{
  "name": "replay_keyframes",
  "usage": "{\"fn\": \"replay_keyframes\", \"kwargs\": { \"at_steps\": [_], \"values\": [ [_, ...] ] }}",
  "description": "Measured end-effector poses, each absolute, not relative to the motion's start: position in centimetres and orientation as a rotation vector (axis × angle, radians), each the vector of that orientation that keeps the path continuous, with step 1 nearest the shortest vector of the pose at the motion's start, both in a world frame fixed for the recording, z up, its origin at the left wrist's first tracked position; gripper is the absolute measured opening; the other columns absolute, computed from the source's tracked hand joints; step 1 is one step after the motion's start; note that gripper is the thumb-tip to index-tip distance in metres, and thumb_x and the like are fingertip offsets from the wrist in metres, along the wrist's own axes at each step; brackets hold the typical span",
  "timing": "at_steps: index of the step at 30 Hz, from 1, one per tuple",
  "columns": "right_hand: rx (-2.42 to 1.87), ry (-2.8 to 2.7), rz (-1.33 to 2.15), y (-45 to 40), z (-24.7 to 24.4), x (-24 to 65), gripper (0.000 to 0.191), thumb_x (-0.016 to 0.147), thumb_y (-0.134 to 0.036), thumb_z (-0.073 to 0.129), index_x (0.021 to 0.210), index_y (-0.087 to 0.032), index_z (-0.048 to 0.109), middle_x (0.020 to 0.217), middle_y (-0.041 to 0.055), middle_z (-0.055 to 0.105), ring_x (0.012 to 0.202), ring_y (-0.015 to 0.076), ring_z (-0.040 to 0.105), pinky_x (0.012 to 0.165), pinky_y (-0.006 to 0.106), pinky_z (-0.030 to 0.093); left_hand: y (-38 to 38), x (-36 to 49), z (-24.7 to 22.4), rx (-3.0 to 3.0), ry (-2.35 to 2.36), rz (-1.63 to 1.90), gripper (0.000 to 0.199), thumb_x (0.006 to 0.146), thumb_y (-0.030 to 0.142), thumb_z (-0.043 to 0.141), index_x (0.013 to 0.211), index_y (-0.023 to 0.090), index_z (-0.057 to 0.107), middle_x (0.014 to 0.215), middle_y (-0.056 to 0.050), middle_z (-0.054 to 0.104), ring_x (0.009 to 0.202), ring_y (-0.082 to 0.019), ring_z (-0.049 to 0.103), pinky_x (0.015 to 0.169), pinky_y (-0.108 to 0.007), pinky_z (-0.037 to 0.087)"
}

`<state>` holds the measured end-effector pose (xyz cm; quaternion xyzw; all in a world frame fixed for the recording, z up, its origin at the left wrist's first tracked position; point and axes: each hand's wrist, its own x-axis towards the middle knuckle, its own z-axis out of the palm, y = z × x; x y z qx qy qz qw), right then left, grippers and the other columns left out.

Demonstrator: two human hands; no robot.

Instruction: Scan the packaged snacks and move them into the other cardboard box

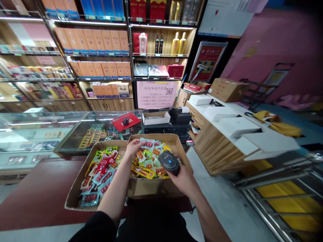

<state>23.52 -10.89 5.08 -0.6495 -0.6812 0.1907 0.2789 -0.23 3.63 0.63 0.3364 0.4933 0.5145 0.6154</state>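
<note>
My right hand (183,178) is wrapped round a black handheld scanner (168,162) with a lit blue spot, held over the right cardboard box (151,188). At that box's far left part, my left hand (135,147) pinches a small clear-and-blue packet of sausages (147,143). Under both hands lie several yellow, green and blue snack packets. Beside it, the left cardboard box (73,193) holds more sausage packets (90,199) and a red packet (104,165); my left forearm crosses over its right edge.
Beyond the boxes stand a glass display counter (73,131), a red sheet (126,121), a black printer (180,116) and an open white box (155,118). A wooden-sided white counter (214,144) is at right, with a metal rack (282,198) nearer. Stocked shelves line the back.
</note>
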Motion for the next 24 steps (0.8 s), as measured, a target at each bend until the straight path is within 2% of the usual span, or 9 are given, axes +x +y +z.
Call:
{"fn": "replay_keyframes", "kwargs": {
  "at_steps": [4, 6, 8, 10, 12, 15, 18, 21, 24],
  "values": [
    [-1.645, -1.870, 0.519, -10.4, 5.3, 22.9, 0.031, 0.081, -0.033, 0.067, 0.109, -0.018, 0.071, 0.105, 0.0123, 0.077, 0.103, 0.0292, 0.072, 0.082, 0.034, 0.057, 2.5, -0.6, 0.1, 0.824, 1.083, 1.240, 0.041, 0.056, 0.034, 0.090, 0.080, 0.016, 0.063, 0.076, -0.003, 0.072, 0.071, -0.017, 0.069, 0.073, -0.032, 0.058],
    [-1.627, -1.880, 0.520, -10.2, 5.3, 22.9, 0.030, 0.081, -0.033, 0.067, 0.107, -0.018, 0.071, 0.106, 0.0123, 0.077, 0.103, 0.0288, 0.072, 0.082, 0.033, 0.057, 1.9, -0.4, -0.2, 1.054, 1.137, 1.267, 0.029, 0.065, 0.028, 0.083, 0.083, 0.017, 0.064, 0.082, -0.004, 0.073, 0.080, -0.019, 0.070, 0.082, -0.036, 0.056],
    [-1.662, -1.883, 0.499, -10.0, 5.1, 23.2, 0.029, 0.080, -0.033, 0.067, 0.104, -0.017, 0.072, 0.103, 0.0131, 0.077, 0.102, 0.0298, 0.072, 0.082, 0.034, 0.057, 1.2, -0.3, -0.6, 1.438, 1.242, 1.214, 0.015, 0.068, 0.016, 0.074, 0.081, 0.018, 0.067, 0.092, -0.006, 0.074, 0.098, -0.023, 0.069, 0.095, -0.040, 0.051],
    [-1.694, -1.899, 0.479, -9.9, 4.7, 23.6, 0.028, 0.081, -0.033, 0.067, 0.103, -0.017, 0.072, 0.100, 0.0137, 0.077, 0.102, 0.0307, 0.072, 0.083, 0.036, 0.057, 0.5, -0.4, -1.0, 1.823, 1.322, 1.012, 0.020, 0.064, 0.005, 0.066, 0.078, 0.020, 0.070, 0.100, -0.006, 0.074, 0.120, -0.028, 0.060, 0.109, -0.046, 0.041],
    [-1.710, -1.909, 0.476, -9.8, 4.2, 24.0, 0.030, 0.081, -0.034, 0.067, 0.104, -0.016, 0.072, 0.101, 0.0140, 0.077, 0.105, 0.0313, 0.071, 0.085, 0.037, 0.056, 0.0, -0.8, -1.4, 2.050, 1.326, 0.759, 0.032, 0.059, 0.001, 0.064, 0.082, 0.021, 0.073, 0.106, -0.005, 0.074, 0.129, -0.030, 0.053, 0.115, -0.048, 0.033],
    [-1.729, -1.896, 0.472, -9.7, 3.6, 24.4, 0.033, 0.080, -0.035, 0.067, 0.108, -0.016, 0.071, 0.102, 0.0142, 0.076, 0.109, 0.0314, 0.070, 0.088, 0.037, 0.056, 0.0, -1.6, -1.3, 2.069, 1.323, 0.564, 0.043, 0.062, 0.006, 0.065, 0.101, 0.022, 0.074, 0.114, -0.004, 0.073, 0.116, -0.026, 0.062, 0.108, -0.039, 0.042],
    [-1.748, -1.888, 0.461, -9.5, 3.2, 24.6, 0.033, 0.081, -0.036, 0.067, 0.107, -0.016, 0.071, 0.101, 0.0141, 0.076, 0.109, 0.0314, 0.069, 0.089, 0.037, 0.055, 0.9, -1.6, -0.3, 2.003, 1.520, 0.598, 0.037, 0.076, 0.012, 0.059, 0.109, 0.020, 0.073, 0.112, -0.006, 0.074, 0.104, -0.022, 0.067, 0.098, -0.031, 0.048],
    [-1.748, -1.887, 0.482, -9.5, 3.1, 24.7, 0.034, 0.082, -0.038, 0.067, 0.107, -0.016, 0.071, 0.099, 0.0150, 0.076, 0.110, 0.0321, 0.069, 0.090, 0.038, 0.055, 1.9, -0.2, 0.9, 2.114, 1.666, 0.481, 0.032, 0.080, 0.022, 0.063, 0.110, 0.020, 0.073, 0.113, -0.009, 0.074, 0.110, -0.026, 0.065, 0.099, -0.034, 0.047],
    [-1.745, -1.863, 0.505, -9.6, 3.1, 24.8, 0.037, 0.081, -0.037, 0.069, 0.111, -0.015, 0.070, 0.101, 0.0151, 0.076, 0.112, 0.0315, 0.068, 0.093, 0.037, 0.054, 2.3, 1.4, 1.4, 2.198, 1.707, 0.159, 0.048, 0.070, 0.033, 0.076, 0.116, 0.022, 0.071, 0.118, -0.013, 0.071, 0.115, -0.033, 0.063, 0.098, -0.040, 0.047]
  ]
}}
